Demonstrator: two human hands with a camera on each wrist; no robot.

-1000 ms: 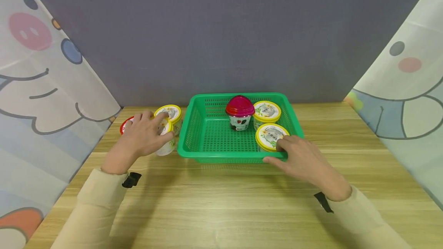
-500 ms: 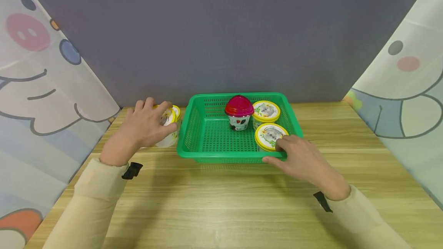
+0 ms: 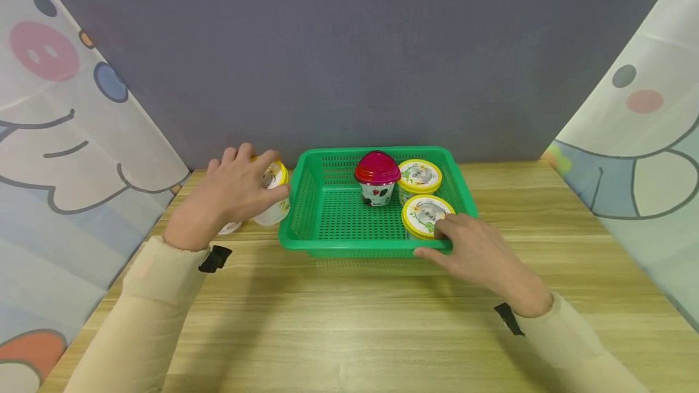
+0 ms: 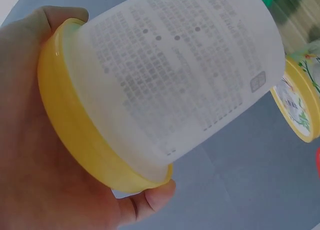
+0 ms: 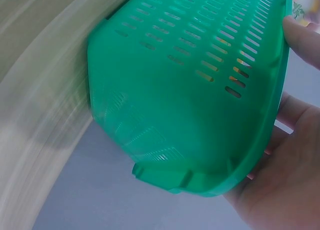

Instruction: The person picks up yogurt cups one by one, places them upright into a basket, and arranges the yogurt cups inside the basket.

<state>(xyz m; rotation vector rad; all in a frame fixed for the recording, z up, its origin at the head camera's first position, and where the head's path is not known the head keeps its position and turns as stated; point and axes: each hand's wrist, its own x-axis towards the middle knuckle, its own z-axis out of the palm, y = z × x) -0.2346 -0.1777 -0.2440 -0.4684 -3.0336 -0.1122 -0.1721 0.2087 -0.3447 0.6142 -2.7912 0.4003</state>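
Note:
My left hand [image 3: 232,193] grips a white plastic tub [image 3: 271,215] by its yellow lid, just left of the green basket. The left wrist view shows the lid [image 4: 85,125] against the palm, with thumb and fingertips bent over its edge. Another yellow-lidded tub [image 4: 297,102] stands beyond it. My right hand [image 3: 483,253] holds the front right rim of the green basket [image 3: 355,244], thumb outside and fingers over the inner side. Close to those fingers is a yellow-lidded tub [image 3: 427,214] inside the basket.
Behind that tub in the basket stand a second yellow-lidded tub [image 3: 420,174] and a cup with a magenta lid [image 3: 378,168]. The base of a white container [image 3: 230,228] peeks out below my left hand. A grey wall [image 3: 349,65] rises behind the wooden table [image 3: 349,326].
My left hand has taken hold of the front yellow-lidded tub and moved it back and to the right, toward the basket. My right hand has stayed at the basket rim.

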